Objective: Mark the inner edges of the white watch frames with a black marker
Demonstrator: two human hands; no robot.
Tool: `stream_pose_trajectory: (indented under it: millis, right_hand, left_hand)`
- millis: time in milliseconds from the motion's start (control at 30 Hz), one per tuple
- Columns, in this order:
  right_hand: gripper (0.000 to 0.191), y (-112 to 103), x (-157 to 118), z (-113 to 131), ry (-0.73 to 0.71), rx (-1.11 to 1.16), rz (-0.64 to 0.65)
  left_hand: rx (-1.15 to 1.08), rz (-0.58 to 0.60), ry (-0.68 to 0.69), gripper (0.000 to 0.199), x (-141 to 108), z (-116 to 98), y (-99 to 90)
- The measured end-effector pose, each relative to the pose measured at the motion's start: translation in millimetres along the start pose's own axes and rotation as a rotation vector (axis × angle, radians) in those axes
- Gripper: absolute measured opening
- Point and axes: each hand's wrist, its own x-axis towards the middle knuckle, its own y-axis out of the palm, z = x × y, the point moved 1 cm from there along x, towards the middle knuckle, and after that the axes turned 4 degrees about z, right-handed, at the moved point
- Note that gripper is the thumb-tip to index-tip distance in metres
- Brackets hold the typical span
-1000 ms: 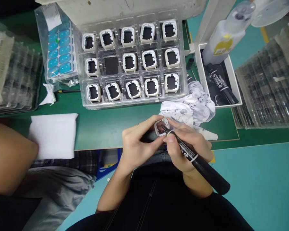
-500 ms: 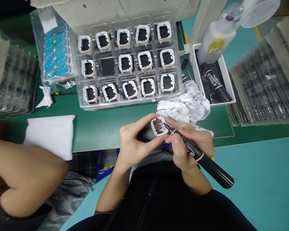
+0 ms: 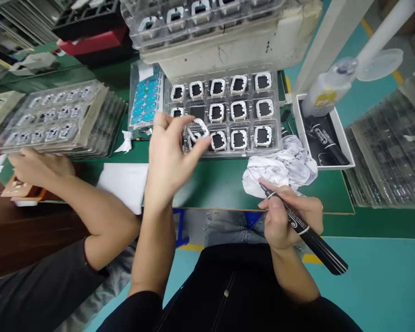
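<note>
A white frame is pinched between the thumb and forefinger of the left hand, and is held tilted over the front left part of the clear tray; whether the tray is touched by it cannot be told. The tray, in which rows of similar frames are seated, is set on the green tabletop. In front of the tray, toward its right, an uncapped black marker is gripped in the curled fingers of the right hand, its tip bared and pointed toward the tray. Just beyond the tip, a crumpled cloth is bunched at the tray's front right corner. To the right of the tray, a bottle and another marker are kept in a white box. Well to the left of the tray, a co-worker's hand is seen.
</note>
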Motion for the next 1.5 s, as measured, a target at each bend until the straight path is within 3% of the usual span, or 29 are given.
stream_pose_trajectory:
  millis: [133, 233, 400, 500, 633, 800, 1000, 1100, 1167, 1333, 1433, 1500]
  right_hand:
    - [0.023, 2, 0, 0, -0.021, 0.027, -0.063]
    - [0.025, 3, 0, -2, -0.042, 0.031, -0.056]
    - [0.025, 5, -2, -4, -0.09, 0.032, -0.068]
    - [0.023, 6, -3, -5, -0.082, 0.008, -0.071]
    - [0.02, 6, -3, -5, -0.079, -0.012, -0.077]
    - [0.02, 6, -2, -4, -0.081, -0.024, -0.07]
    - [0.02, 3, -5, -6, -0.067, -0.033, -0.067]
    - [0.021, 4, -6, -5, -0.057, -0.044, -0.055]
    - [0.022, 6, -5, -2, -0.056, -0.046, -0.05]
    - [0.023, 11, 2, 11, -0.083, -0.067, -0.043]
    - [0.029, 12, 4, 14, -0.069, -0.077, -0.008]
    - [0.029, 11, 3, 15, -0.056, -0.074, -0.013]
  left_hand:
    - [0.009, 0.068, 0.018, 0.066, 56, 58, -1.2]
    - [0.059, 0.167, -0.008, 0.059, 81, 80, 7.8]
    - [0.119, 0.176, 0.039, 0.048, 90, 63, 20.6]
    - [0.142, 0.195, 0.081, 0.04, 94, 47, 37.5]
    - [0.18, 0.25, 0.08, 0.033, 107, 41, 59.1]
    - [0.16, 0.217, 0.07, 0.033, 113, 32, 60.2]
    - [0.139, 0.185, 0.104, 0.042, 83, 2, 41.8]
    - [0.014, 0.076, 0.092, 0.034, 49, -15, 28.5]
    - [-0.169, 0.052, -0.004, 0.03, 18, -27, 23.3]
    - [-0.583, 0.208, -0.302, 0.027, -49, -44, 25.0]
    - [-0.75, 0.317, -0.432, 0.028, -68, -42, 30.3]
    - [-0.832, 0.38, -0.457, 0.04, -73, -39, 33.3]
